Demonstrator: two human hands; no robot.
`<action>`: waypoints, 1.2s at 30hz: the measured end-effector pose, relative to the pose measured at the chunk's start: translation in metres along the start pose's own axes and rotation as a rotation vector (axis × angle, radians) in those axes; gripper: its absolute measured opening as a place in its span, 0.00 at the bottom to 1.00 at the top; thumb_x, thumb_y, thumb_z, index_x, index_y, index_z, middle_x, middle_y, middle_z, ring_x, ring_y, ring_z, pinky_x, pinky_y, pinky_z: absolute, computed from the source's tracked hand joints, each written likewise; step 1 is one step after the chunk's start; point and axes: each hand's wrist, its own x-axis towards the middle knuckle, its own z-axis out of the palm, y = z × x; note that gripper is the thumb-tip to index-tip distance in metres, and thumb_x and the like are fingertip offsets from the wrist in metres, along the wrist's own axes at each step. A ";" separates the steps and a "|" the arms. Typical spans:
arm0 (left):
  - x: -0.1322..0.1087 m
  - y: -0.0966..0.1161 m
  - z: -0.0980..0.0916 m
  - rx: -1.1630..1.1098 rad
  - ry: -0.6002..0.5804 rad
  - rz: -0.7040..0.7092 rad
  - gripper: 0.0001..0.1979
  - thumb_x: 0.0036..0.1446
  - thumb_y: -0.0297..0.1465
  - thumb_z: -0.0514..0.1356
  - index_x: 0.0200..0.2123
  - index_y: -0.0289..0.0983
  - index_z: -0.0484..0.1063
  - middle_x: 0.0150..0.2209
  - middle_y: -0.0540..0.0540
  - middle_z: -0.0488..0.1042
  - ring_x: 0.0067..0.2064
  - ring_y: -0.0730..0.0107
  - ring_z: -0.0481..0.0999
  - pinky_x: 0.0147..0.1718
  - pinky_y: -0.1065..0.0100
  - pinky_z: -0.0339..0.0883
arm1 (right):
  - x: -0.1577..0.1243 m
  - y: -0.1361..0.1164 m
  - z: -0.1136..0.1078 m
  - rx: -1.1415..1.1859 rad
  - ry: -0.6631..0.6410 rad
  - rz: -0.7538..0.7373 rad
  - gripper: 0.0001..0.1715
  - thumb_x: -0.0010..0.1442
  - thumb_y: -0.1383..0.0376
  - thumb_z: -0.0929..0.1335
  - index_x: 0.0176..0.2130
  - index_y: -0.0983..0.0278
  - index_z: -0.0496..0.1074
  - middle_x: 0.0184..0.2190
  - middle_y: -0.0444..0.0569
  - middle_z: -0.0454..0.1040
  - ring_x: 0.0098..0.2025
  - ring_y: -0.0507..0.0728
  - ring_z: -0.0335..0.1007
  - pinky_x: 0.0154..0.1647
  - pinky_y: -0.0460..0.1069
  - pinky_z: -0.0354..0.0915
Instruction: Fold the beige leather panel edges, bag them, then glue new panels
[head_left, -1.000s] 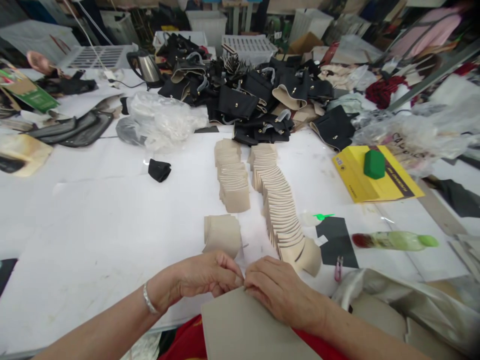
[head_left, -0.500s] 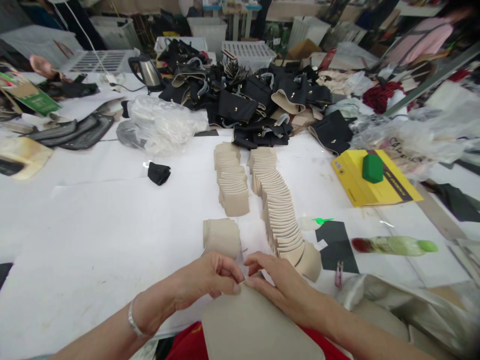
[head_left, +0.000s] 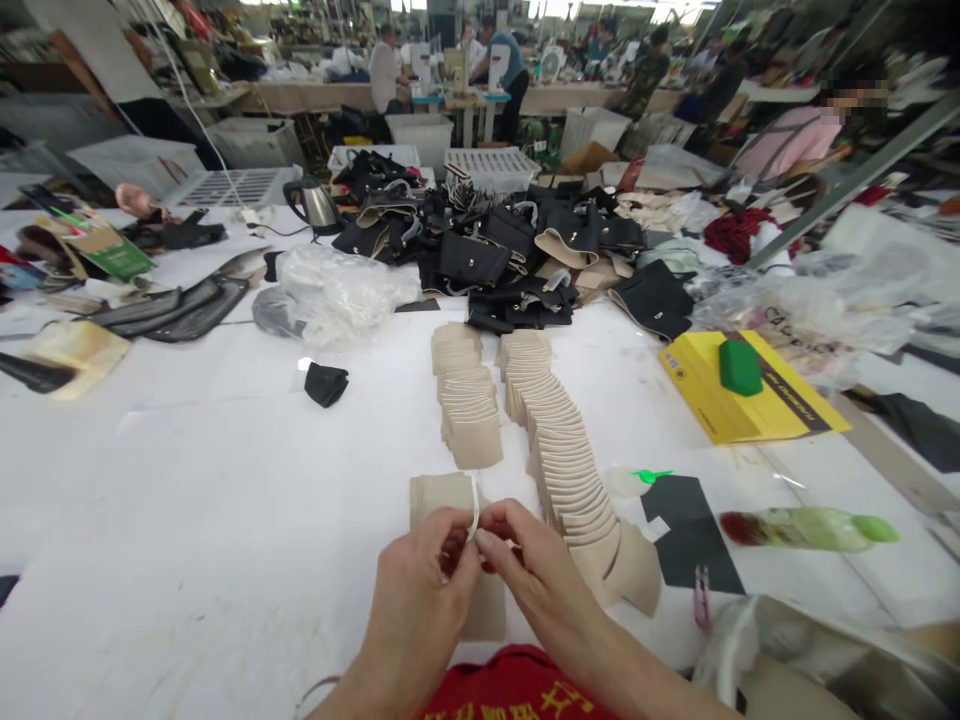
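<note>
My left hand [head_left: 420,585] and my right hand [head_left: 536,565] meet near the table's front edge. Their fingertips pinch a beige leather-like panel [head_left: 475,500], seen nearly edge-on as a narrow pale strip. More beige material [head_left: 489,610] shows below the fingers; whether it belongs to the same panel I cannot tell. Just behind the hands lies a small beige stack [head_left: 429,490], partly covered by them. Farther back is a fanned row of beige panels [head_left: 469,405], with a longer fanned row [head_left: 566,450] to its right.
Black bag pieces [head_left: 480,255] are heaped at the back beside a clear plastic bag [head_left: 337,295]. On the right are a yellow folder [head_left: 697,390] with a green block [head_left: 740,367], a bottle [head_left: 806,528], pink thread snips [head_left: 701,597] and a dark sheet [head_left: 694,530].
The beige panel has turned from lying broad-side toward me to nearly edge-on. Both hands have come closer together around its edge. The view has tipped up, showing more of the workshop and people.
</note>
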 end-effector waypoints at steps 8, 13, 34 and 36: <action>-0.009 -0.018 0.019 -0.085 0.115 0.001 0.12 0.56 0.33 0.58 0.43 0.38 0.74 0.39 0.44 0.78 0.39 0.63 0.77 0.42 0.66 0.72 | 0.003 0.011 0.010 0.277 0.037 0.088 0.16 0.62 0.54 0.65 0.32 0.64 0.67 0.30 0.46 0.71 0.34 0.54 0.67 0.36 0.49 0.67; -0.004 -0.026 0.023 -0.176 0.160 -0.048 0.12 0.55 0.36 0.59 0.41 0.37 0.73 0.38 0.43 0.78 0.39 0.62 0.78 0.41 0.64 0.73 | 0.010 0.017 0.008 0.185 0.036 0.149 0.13 0.58 0.59 0.64 0.28 0.65 0.69 0.24 0.44 0.68 0.28 0.52 0.62 0.29 0.46 0.61; 0.008 -0.060 0.034 -0.425 -0.035 -0.332 0.12 0.47 0.39 0.61 0.24 0.36 0.68 0.21 0.48 0.73 0.24 0.66 0.74 0.26 0.66 0.72 | -0.002 0.040 0.010 -0.334 -0.126 0.036 0.11 0.64 0.72 0.60 0.31 0.64 0.65 0.29 0.47 0.71 0.31 0.54 0.66 0.33 0.47 0.58; 0.009 -0.064 0.037 -0.404 -0.044 -0.340 0.10 0.46 0.36 0.60 0.22 0.36 0.67 0.20 0.48 0.73 0.23 0.66 0.74 0.25 0.66 0.71 | -0.005 0.041 0.013 -0.424 -0.144 0.029 0.11 0.65 0.72 0.59 0.32 0.65 0.65 0.31 0.49 0.72 0.32 0.55 0.67 0.34 0.48 0.58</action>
